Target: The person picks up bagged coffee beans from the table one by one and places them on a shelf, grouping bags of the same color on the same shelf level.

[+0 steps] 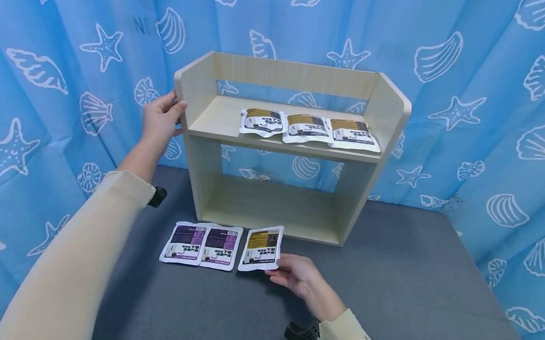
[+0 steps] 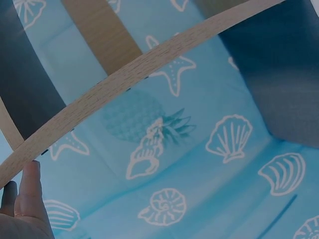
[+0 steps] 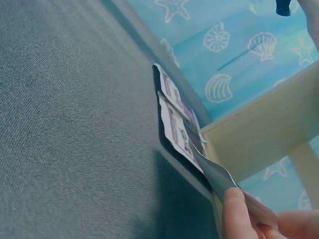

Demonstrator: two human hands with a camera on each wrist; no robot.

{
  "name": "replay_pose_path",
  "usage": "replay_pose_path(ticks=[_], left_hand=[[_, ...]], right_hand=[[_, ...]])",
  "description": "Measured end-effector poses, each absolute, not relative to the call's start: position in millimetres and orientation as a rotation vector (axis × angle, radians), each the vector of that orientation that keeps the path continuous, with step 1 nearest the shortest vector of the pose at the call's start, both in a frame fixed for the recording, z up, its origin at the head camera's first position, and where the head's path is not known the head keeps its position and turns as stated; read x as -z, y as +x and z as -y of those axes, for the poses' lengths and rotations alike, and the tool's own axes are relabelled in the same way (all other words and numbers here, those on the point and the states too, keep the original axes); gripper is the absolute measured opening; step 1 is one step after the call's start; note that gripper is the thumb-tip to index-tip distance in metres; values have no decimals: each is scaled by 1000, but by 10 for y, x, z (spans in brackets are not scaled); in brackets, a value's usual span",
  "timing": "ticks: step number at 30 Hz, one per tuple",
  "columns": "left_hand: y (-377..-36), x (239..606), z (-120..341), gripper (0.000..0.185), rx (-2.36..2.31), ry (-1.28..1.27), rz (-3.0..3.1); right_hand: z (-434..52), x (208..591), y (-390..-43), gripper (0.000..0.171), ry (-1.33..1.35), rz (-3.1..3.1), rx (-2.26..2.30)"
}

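**Ana:** Head view first, nearest to us: the right hand (image 1: 304, 282) is reaching to the yellow-labelled pouch (image 1: 261, 248) lying on the grey worktop (image 1: 412, 288), just in front of the wooden shelf unit (image 1: 284, 144). How is the grip sitting?

**Ben:** Closed lightly on the pouch's near corner. In the right wrist view the thumb and fingertips (image 3: 239, 211) are pinching that edge and curling it up off the worktop, while the rest of the pouch is lying flat.

**Ana:** And beside it?

**Ben:** Two purple-labelled pouches (image 1: 201, 244) are lying side by side, further left along the front of the shelf unit, overlapping each other a little. Nobody is touching them.

**Ana:** Going further back, what is the left hand (image 1: 161, 121) doing?

**Ben:** It is gripping the left side panel of the shelf unit, thumb curled round the front edge at upper-shelf height. The left wrist view is showing only fingertips against a wooden edge.

**Ana:** So how far along is the work looking?

**Ben:** I'd judge about halfway. Three yellow-labelled pouches (image 1: 309, 127) are already sitting in a row on the upper shelf, towards its right end, with bare board at its left end. The lower shelf is holding nothing. Three pouches are remaining in front of the unit, one of them just being picked up.

**Ana:** Behind the unit?

**Ben:** A blue curtain (image 1: 499, 102) printed with shells and starfish is hanging all round.
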State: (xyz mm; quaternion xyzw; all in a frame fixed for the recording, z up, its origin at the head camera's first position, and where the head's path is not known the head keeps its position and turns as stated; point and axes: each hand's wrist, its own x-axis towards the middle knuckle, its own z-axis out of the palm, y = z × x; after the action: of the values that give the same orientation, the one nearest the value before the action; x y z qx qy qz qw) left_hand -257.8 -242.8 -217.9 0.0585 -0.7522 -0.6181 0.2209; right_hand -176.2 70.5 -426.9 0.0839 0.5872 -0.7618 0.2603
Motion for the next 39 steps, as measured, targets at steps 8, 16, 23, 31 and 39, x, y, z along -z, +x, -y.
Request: replay_pose_path(ticks=[8, 16, 23, 31, 39], left_hand=[[-2566, 2175, 2416, 49, 1712, 176, 2088], [-2555, 2173, 2418, 51, 1716, 170, 2094], [-2547, 2169, 2419, 51, 1700, 163, 2104], [-2552, 2167, 2421, 51, 1700, 171, 2106], [-2543, 2168, 2417, 50, 1691, 171, 2103]], right_hand=[[-771, 4158, -1744, 39, 182, -1572, 2081], [-804, 3996, -1726, 38, 152, -1543, 2104], [-836, 3845, -1696, 41, 115, -1496, 2137], [-846, 3732, -1673, 41, 60, -1491, 2154], [-843, 3627, -1656, 43, 13, -1472, 2156]])
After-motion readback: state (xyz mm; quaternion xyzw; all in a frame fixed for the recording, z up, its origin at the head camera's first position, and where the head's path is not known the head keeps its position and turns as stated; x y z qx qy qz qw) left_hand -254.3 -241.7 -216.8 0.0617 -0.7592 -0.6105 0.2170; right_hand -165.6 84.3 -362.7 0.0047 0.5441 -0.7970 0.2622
